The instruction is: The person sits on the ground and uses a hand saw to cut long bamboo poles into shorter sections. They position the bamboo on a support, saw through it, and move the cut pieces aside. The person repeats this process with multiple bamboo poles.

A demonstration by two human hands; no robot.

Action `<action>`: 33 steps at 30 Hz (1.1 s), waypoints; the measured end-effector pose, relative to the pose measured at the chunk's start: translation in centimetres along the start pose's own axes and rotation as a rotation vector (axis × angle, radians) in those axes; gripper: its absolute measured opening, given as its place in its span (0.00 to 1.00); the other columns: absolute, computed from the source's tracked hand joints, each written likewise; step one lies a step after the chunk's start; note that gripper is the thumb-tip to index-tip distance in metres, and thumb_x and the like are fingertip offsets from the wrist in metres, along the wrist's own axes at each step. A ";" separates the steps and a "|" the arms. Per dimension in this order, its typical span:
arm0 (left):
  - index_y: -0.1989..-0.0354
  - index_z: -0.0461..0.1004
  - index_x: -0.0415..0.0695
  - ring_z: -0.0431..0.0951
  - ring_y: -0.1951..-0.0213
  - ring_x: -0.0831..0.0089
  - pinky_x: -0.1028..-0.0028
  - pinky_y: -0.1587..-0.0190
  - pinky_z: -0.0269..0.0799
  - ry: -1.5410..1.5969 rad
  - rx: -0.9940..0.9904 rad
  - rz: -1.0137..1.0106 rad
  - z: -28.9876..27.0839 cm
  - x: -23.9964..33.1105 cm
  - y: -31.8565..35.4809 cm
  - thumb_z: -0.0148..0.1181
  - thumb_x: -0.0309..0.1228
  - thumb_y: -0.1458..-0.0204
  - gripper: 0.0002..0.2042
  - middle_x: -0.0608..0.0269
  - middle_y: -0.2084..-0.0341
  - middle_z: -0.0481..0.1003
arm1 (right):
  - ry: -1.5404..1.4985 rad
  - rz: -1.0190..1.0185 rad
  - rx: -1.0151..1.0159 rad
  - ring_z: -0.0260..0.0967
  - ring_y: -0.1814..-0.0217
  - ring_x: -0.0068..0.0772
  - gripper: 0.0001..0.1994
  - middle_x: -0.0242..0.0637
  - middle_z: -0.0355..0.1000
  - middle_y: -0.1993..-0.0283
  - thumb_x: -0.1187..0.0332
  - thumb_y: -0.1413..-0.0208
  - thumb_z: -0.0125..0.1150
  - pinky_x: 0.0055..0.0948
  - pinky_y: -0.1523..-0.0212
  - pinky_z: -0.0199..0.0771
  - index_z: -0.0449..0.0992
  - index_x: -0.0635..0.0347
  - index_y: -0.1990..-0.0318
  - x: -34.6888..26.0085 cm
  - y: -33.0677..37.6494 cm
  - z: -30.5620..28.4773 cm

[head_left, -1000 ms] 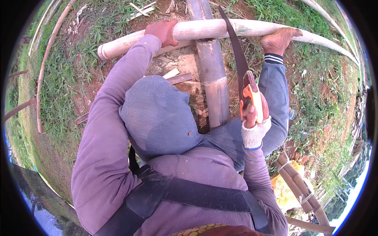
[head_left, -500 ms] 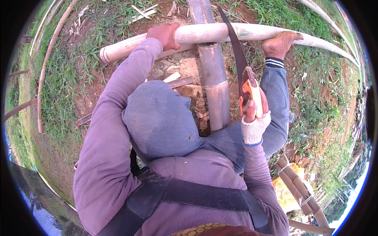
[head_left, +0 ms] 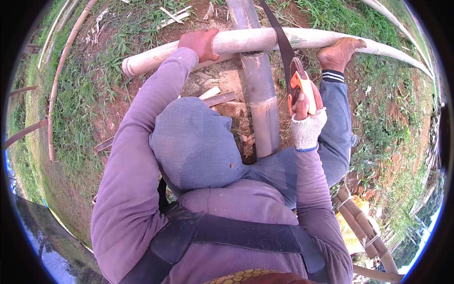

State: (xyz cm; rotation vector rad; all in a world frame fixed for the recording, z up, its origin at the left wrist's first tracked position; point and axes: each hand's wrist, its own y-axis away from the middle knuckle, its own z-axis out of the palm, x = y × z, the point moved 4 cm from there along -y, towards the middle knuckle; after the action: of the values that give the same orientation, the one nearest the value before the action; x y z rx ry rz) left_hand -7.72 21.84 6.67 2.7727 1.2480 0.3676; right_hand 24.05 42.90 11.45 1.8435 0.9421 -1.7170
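Note:
A pale bamboo pole (head_left: 243, 40) lies crosswise over a thicker, greyish bamboo log (head_left: 263, 111). Bare and wrapped over the pole, my left hand (head_left: 200, 44) grips it left of the crossing. My right hand (head_left: 307, 116), in a white knitted glove with bare fingertips, is closed around the orange and pale handle of a hand saw (head_left: 283, 45). The saw's dark, curved blade crosses the pole just right of the log. My bare foot (head_left: 339, 53) presses on the pole farther right.
Offcuts and split strips (head_left: 220, 98) lie on the soil beside the log. Thin poles (head_left: 59, 78) run along the left. Tied bamboo pieces (head_left: 362, 220) and a yellow-orange sack-like thing (head_left: 349, 232) are at the lower right. Grass (head_left: 90, 90) surrounds the work spot.
My right hand and the saw have moved slightly forward, pushing the blade farther across the pole. My left hand and foot keep their places on the pole; the whole view has shifted slightly.

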 end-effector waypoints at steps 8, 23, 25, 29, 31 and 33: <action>0.33 0.71 0.57 0.85 0.49 0.45 0.52 0.44 0.79 -0.031 -0.074 0.014 0.8 2.2 -1.9 0.80 0.52 0.58 0.41 0.50 0.52 0.85 | 0.167 -0.038 0.060 0.79 0.55 0.27 0.22 0.44 0.81 0.52 0.63 0.28 0.64 0.27 0.54 0.80 0.75 0.70 0.35 -1.8 -4.0 1.9; 0.32 0.71 0.59 0.84 0.46 0.46 0.50 0.44 0.80 -0.050 -0.136 -0.046 0.3 1.2 -1.1 0.79 0.53 0.59 0.41 0.50 0.49 0.84 | 0.215 -0.044 -0.011 0.79 0.57 0.25 0.22 0.42 0.82 0.50 0.63 0.29 0.64 0.28 0.53 0.80 0.76 0.70 0.35 -1.7 -6.5 3.4; 0.33 0.71 0.59 0.84 0.46 0.46 0.49 0.44 0.80 -0.044 -0.154 -0.038 -0.7 1.1 -0.9 0.78 0.53 0.59 0.41 0.51 0.49 0.84 | 0.090 -0.059 0.001 0.78 0.57 0.24 0.22 0.41 0.82 0.51 0.64 0.30 0.64 0.27 0.54 0.79 0.77 0.69 0.35 1.1 -7.3 3.6; 0.33 0.72 0.55 0.84 0.46 0.49 0.52 0.43 0.80 0.002 -0.055 0.040 -0.8 1.2 -0.6 0.79 0.54 0.55 0.40 0.54 0.50 0.85 | -0.040 0.042 0.043 0.79 0.51 0.27 0.22 0.41 0.81 0.48 0.65 0.29 0.64 0.26 0.50 0.80 0.75 0.69 0.34 -0.5 -2.3 1.4; 0.31 0.71 0.56 0.84 0.46 0.47 0.52 0.42 0.79 0.038 -0.117 0.057 -0.5 1.9 -1.2 0.80 0.53 0.57 0.42 0.53 0.48 0.84 | -0.017 0.045 0.040 0.79 0.48 0.29 0.24 0.43 0.79 0.44 0.62 0.29 0.64 0.28 0.49 0.82 0.73 0.69 0.33 -1.4 1.8 -1.4; 0.35 0.72 0.57 0.84 0.46 0.45 0.51 0.43 0.79 0.038 -0.095 -0.049 0.3 -0.7 0.3 0.81 0.51 0.60 0.41 0.51 0.48 0.83 | -0.050 0.038 -0.071 0.78 0.45 0.32 0.26 0.45 0.77 0.40 0.60 0.28 0.64 0.29 0.47 0.83 0.72 0.69 0.32 0.3 4.8 -3.5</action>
State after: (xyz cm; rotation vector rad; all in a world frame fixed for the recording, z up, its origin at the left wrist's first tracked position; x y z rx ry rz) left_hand -7.87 21.19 6.30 2.6631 1.2698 0.4649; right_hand 29.92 42.27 10.99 1.7537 0.9299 -1.6778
